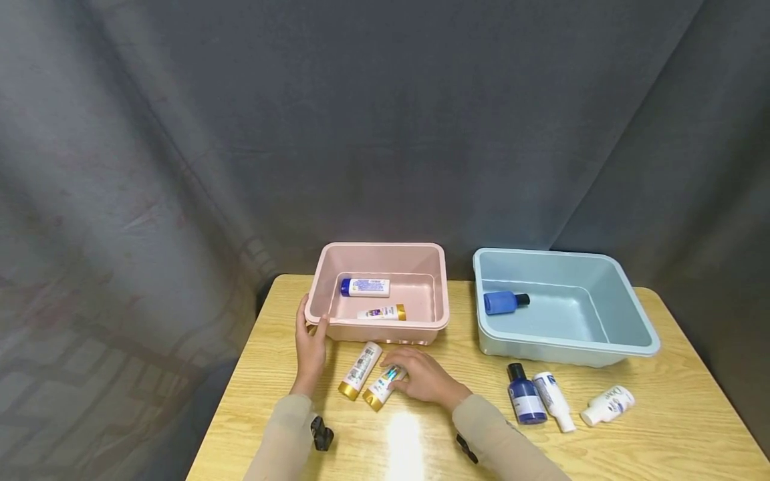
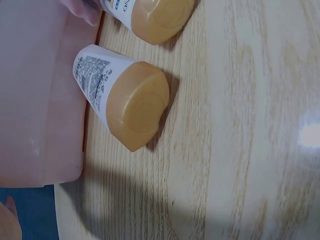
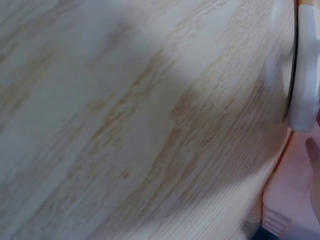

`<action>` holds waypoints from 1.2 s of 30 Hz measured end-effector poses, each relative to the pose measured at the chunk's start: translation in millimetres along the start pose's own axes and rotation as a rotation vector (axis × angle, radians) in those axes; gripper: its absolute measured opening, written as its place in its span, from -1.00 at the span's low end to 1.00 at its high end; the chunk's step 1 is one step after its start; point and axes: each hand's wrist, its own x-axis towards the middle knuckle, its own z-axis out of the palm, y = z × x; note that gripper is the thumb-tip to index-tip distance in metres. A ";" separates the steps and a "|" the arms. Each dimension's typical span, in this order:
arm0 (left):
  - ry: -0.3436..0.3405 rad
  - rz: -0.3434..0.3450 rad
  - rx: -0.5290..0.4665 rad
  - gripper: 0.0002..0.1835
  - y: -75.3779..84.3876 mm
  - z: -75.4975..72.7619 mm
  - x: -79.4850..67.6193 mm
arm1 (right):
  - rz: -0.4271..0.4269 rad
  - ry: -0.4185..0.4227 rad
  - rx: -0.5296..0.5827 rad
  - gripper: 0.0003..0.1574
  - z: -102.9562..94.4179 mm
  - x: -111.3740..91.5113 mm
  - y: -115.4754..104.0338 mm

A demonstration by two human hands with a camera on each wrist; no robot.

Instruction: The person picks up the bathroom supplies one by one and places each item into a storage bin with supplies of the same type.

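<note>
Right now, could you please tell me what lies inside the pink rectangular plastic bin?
The pink bin holds a white blue-capped tube and, by its front rim, a white gold-capped tube; that rim hides the gold-capped tube's lower edge and whatever lies directly behind it.

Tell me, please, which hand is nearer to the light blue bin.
Right: the right hand is in front and to the left of the light blue bin; the left hand is farther left, at the pink bin.
</note>
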 end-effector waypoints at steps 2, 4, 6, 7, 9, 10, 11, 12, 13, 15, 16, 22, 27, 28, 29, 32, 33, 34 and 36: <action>0.003 0.000 -0.001 -0.34 -0.3 0.1 0.1 | 0.004 -0.007 -0.001 -0.44 0.4 0.3 0.4; 0.002 -0.001 -0.003 -0.34 -0.2 0.1 0.6 | 0.011 -0.014 0.000 -0.43 0.7 0.4 0.9; -0.001 0.001 -0.009 -0.34 -0.2 0.2 1.4 | 0.017 -0.018 -0.001 -0.42 1.5 0.4 1.4; -0.003 -0.002 -0.011 -0.34 -0.1 0.2 1.7 | 0.017 -0.018 0.000 -0.41 1.7 0.4 1.3; -0.005 -0.002 -0.011 -0.34 0.5 0.4 1.9 | 0.013 -0.018 -0.002 -0.40 3.0 0.4 1.5; -0.003 0.002 -0.009 -0.34 0.7 0.6 1.6 | 0.011 -0.018 -0.001 -0.40 3.6 0.5 1.5; -0.001 0.003 -0.006 -0.34 0.4 0.7 1.4 | 0.008 -0.020 0.000 -0.40 4.3 0.6 1.6; -0.001 0.003 -0.001 -0.34 0.8 0.7 0.9 | 0.005 -0.024 0.003 -0.39 4.8 0.9 1.4; 0.000 0.002 -0.001 -0.34 0.4 0.7 0.5 | 0.004 -0.029 0.008 -0.39 5.0 1.0 1.1; 0.003 0.007 0.002 -0.34 0.2 0.8 -0.3 | 0.000 -0.038 0.011 -0.37 5.9 1.4 0.8; 0.001 0.007 -0.003 -0.34 0.0 0.8 -0.5 | -0.003 -0.041 0.010 -0.36 6.6 1.6 0.8; 0.005 -0.001 -0.013 -0.34 0.8 1.3 -0.6 | -0.034 -0.040 0.003 -0.29 10.1 1.7 1.7; 0.002 0.000 -0.016 -0.35 0.5 1.0 -0.2 | -0.037 -0.044 -0.010 -0.31 10.9 0.8 1.0; 0.002 0.001 -0.016 -0.35 0.6 0.8 -0.3 | -0.036 -0.045 -0.013 -0.33 10.9 0.7 0.7; 0.001 0.001 -0.016 -0.35 0.7 0.7 -0.4 | -0.034 -0.042 -0.016 -0.35 11.1 0.4 0.6; -0.001 0.006 -0.014 -0.34 1.0 0.6 -0.8 | -0.039 -0.020 -0.026 -0.41 11.7 -0.3 0.4; -0.001 0.005 -0.014 -0.34 1.2 0.5 -0.9 | -0.040 -0.012 -0.028 -0.43 11.9 -0.5 0.5; 0.000 0.004 -0.013 -0.34 1.4 0.6 -1.0 | -0.041 -0.005 -0.027 -0.45 12.2 -0.5 0.6; 0.000 0.004 -0.014 -0.34 1.6 0.6 -1.2 | -0.042 0.005 -0.032 -0.47 13.1 -0.4 1.1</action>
